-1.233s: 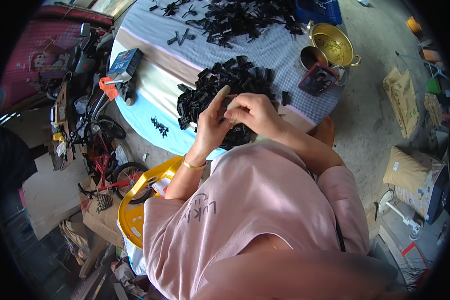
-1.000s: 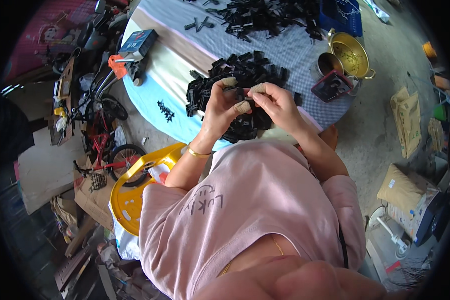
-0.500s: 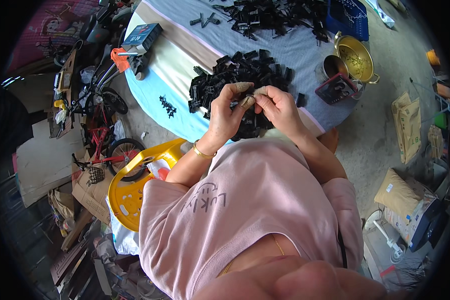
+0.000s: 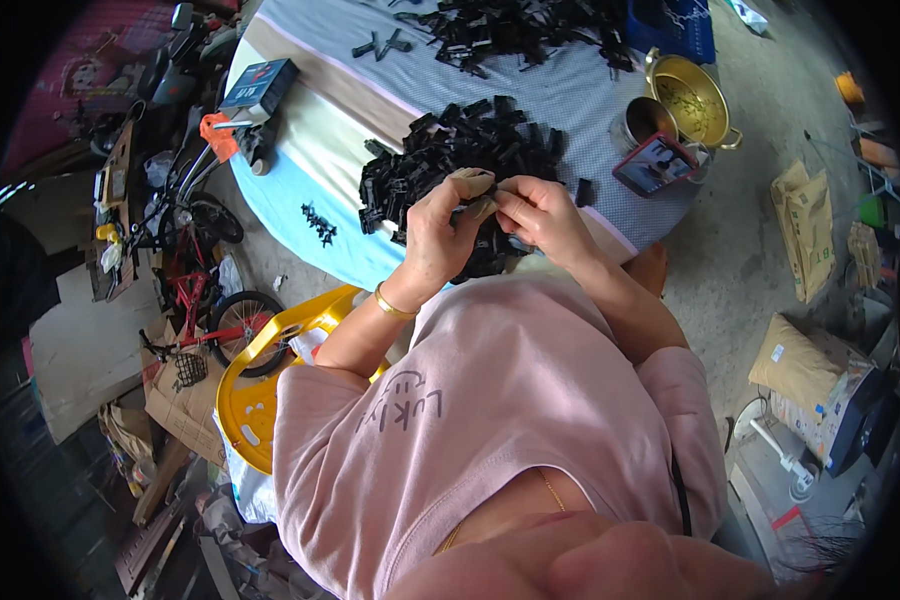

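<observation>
Cluttered garage-like space: red bicycle (image 4: 210, 337), cardboard (image 4: 186, 402).

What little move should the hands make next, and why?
Probably hold the left hand steady and press the dark piece gently with the right hand. The fingertips of both hands meet around that piece, in front of the black pile, so neither hand looks free to pick up another. Fingers hide most of it, so gentleness seems wise.

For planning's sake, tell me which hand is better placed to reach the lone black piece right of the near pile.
Right, most likely: the right hand is nearer the lone black piece; the left hand lies farther left.
</observation>
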`<state>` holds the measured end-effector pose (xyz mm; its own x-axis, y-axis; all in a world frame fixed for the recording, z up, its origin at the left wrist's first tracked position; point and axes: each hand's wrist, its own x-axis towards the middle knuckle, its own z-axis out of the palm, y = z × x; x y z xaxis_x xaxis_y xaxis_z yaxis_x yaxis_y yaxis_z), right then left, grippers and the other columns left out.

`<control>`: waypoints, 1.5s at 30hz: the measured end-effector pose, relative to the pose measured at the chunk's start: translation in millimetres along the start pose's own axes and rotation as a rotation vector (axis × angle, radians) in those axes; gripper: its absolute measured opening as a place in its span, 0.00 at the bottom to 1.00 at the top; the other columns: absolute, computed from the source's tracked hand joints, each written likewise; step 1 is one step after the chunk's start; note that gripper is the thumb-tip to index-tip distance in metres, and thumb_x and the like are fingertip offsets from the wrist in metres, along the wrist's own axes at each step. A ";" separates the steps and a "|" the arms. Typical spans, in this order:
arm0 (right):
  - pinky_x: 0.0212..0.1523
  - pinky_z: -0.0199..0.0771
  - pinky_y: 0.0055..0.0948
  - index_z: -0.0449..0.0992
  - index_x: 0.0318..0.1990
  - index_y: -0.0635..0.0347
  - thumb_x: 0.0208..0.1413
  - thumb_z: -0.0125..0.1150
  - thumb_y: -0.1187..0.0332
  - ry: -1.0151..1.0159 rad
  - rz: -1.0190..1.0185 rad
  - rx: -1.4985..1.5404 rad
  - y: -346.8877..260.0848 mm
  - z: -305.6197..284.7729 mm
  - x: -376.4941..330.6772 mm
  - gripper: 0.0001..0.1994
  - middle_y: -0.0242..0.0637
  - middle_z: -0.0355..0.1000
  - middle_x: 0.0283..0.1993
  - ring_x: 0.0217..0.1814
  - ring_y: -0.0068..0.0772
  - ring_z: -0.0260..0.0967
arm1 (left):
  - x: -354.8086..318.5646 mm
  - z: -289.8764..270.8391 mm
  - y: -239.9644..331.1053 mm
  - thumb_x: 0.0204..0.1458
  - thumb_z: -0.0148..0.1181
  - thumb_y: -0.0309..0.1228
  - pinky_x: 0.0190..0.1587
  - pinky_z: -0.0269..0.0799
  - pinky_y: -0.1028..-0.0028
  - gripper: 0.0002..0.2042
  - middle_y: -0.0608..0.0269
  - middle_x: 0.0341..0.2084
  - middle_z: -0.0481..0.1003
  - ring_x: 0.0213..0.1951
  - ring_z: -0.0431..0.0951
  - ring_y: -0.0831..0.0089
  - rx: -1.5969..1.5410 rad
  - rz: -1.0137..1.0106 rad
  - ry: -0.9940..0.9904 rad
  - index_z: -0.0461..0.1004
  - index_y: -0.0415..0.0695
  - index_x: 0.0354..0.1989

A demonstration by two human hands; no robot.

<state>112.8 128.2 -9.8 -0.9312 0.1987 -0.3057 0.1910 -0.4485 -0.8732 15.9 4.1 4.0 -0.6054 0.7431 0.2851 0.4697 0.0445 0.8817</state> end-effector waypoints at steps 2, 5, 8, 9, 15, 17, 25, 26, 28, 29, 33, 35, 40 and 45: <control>0.15 0.49 0.10 0.70 0.34 0.61 0.57 0.48 0.67 0.014 -0.086 -0.063 0.0 1.1 1.7 0.08 0.25 0.63 0.21 0.18 0.08 0.52 | -0.8 -0.8 -3.3 0.47 0.54 0.19 0.40 0.71 0.74 0.13 0.53 0.40 0.71 0.38 0.75 0.67 -0.094 -0.023 -0.054 0.64 0.37 0.42; 0.20 0.53 0.10 0.70 0.37 0.62 0.55 0.53 0.66 0.083 -0.268 -0.217 1.3 -1.3 0.6 0.09 0.25 0.64 0.22 0.20 0.08 0.52 | 5.6 3.1 1.2 0.52 0.49 0.23 0.44 0.69 0.72 0.14 0.51 0.44 0.69 0.41 0.74 0.65 -0.682 -0.264 0.072 0.59 0.39 0.47; 0.22 0.54 0.10 0.71 0.36 0.62 0.44 0.64 0.71 0.209 -0.464 -0.367 1.1 -2.5 -5.2 0.12 0.26 0.66 0.26 0.20 0.10 0.51 | 16.1 -13.3 6.1 0.57 0.43 0.30 0.45 0.70 0.69 0.13 0.51 0.45 0.67 0.46 0.71 0.62 -0.996 -0.522 0.057 0.58 0.41 0.49; 0.22 0.54 0.10 0.71 0.36 0.62 0.44 0.64 0.71 0.213 -0.463 -0.367 -2.1 -2.1 -7.7 0.12 0.26 0.66 0.26 0.20 0.10 0.51 | 17.5 -14.2 6.5 0.56 0.43 0.29 0.45 0.70 0.69 0.13 0.52 0.44 0.67 0.46 0.71 0.62 -1.090 -0.559 0.053 0.59 0.41 0.49; 0.22 0.62 0.13 0.71 0.32 0.64 0.42 0.65 0.74 0.199 -0.840 -0.485 -6.0 2.1 -6.9 0.10 0.30 0.69 0.27 0.23 0.11 0.61 | 4.0 -9.8 -9.6 0.55 0.45 0.27 0.45 0.70 0.68 0.14 0.58 0.41 0.69 0.44 0.71 0.67 -1.338 -0.723 -0.116 0.62 0.41 0.50; 0.25 0.67 0.14 0.71 0.32 0.64 0.41 0.66 0.75 0.195 -0.814 -0.481 -12.4 5.3 -13.3 0.11 0.31 0.69 0.27 0.27 0.14 0.65 | -0.8 -6.9 -4.9 0.55 0.46 0.27 0.46 0.70 0.68 0.15 0.60 0.41 0.69 0.44 0.71 0.69 -1.261 -0.689 -0.138 0.62 0.40 0.51; 0.28 0.68 0.14 0.67 0.29 0.64 0.41 0.66 0.74 0.222 -0.502 -0.253 -6.7 7.7 -8.8 0.12 0.29 0.69 0.25 0.27 0.14 0.65 | -6.2 -7.0 22.5 0.50 0.50 0.19 0.47 0.68 0.77 0.23 0.58 0.45 0.68 0.46 0.69 0.76 -0.719 -0.453 -0.296 0.56 0.37 0.56; 0.28 0.68 0.14 0.67 0.29 0.64 0.41 0.66 0.74 0.213 -0.481 -0.264 -3.5 7.4 -7.7 0.11 0.29 0.69 0.26 0.27 0.14 0.65 | -7.3 -5.3 20.1 0.49 0.52 0.18 0.47 0.68 0.77 0.23 0.58 0.45 0.68 0.45 0.69 0.76 -0.615 -0.448 -0.277 0.56 0.37 0.55; 0.27 0.68 0.14 0.68 0.27 0.65 0.44 0.64 0.72 0.192 -0.420 -0.293 -0.2 6.6 -5.7 0.09 0.31 0.70 0.24 0.26 0.13 0.66 | -9.6 -2.2 14.5 0.47 0.54 0.18 0.47 0.68 0.77 0.23 0.59 0.43 0.69 0.44 0.70 0.76 -0.458 -0.418 -0.233 0.58 0.36 0.53; 0.27 0.68 0.14 0.68 0.27 0.65 0.44 0.64 0.72 0.189 -0.420 -0.292 2.5 4.7 -3.9 0.09 0.31 0.70 0.24 0.26 0.13 0.66 | -10.4 -1.2 12.6 0.47 0.54 0.18 0.47 0.68 0.77 0.23 0.59 0.43 0.69 0.44 0.70 0.76 -0.456 -0.419 -0.230 0.58 0.36 0.53; 0.17 0.53 0.11 0.70 0.36 0.63 0.56 0.50 0.69 0.043 -0.231 -0.075 -3.3 -0.5 -9.6 0.07 0.26 0.65 0.24 0.18 0.09 0.53 | -8.6 -0.9 9.7 0.48 0.53 0.18 0.47 0.67 0.77 0.20 0.59 0.43 0.69 0.43 0.70 0.76 -0.560 -0.434 -0.171 0.59 0.37 0.51; 0.16 0.47 0.10 0.70 0.38 0.63 0.57 0.47 0.69 0.046 -0.251 -0.118 -6.8 1.7 -12.9 0.08 0.25 0.64 0.23 0.17 0.08 0.48 | -5.6 -1.6 8.8 0.48 0.54 0.19 0.46 0.67 0.78 0.18 0.59 0.41 0.69 0.42 0.70 0.77 -0.647 -0.451 -0.150 0.60 0.37 0.49; 0.16 0.48 0.11 0.71 0.36 0.64 0.57 0.48 0.70 0.047 -0.253 -0.238 -8.7 4.4 -15.0 0.08 0.25 0.64 0.21 0.18 0.07 0.50 | -6.4 -2.1 3.8 0.48 0.54 0.20 0.46 0.68 0.77 0.15 0.58 0.40 0.70 0.41 0.70 0.75 -0.698 -0.432 -0.129 0.61 0.37 0.45; 0.16 0.49 0.12 0.71 0.32 0.63 0.56 0.48 0.70 0.035 -0.231 -0.325 -13.6 6.7 -16.3 0.07 0.24 0.64 0.19 0.17 0.08 0.52 | -9.0 0.0 3.1 0.48 0.54 0.19 0.45 0.69 0.77 0.14 0.58 0.39 0.70 0.41 0.71 0.75 -0.699 -0.409 -0.086 0.62 0.37 0.44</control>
<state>123.4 125.2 9.6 -0.9510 0.2941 -0.0954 0.0716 -0.0906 -0.9933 22.8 -2.5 4.2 -0.5775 0.8082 -0.1153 -0.3051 -0.0827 0.9487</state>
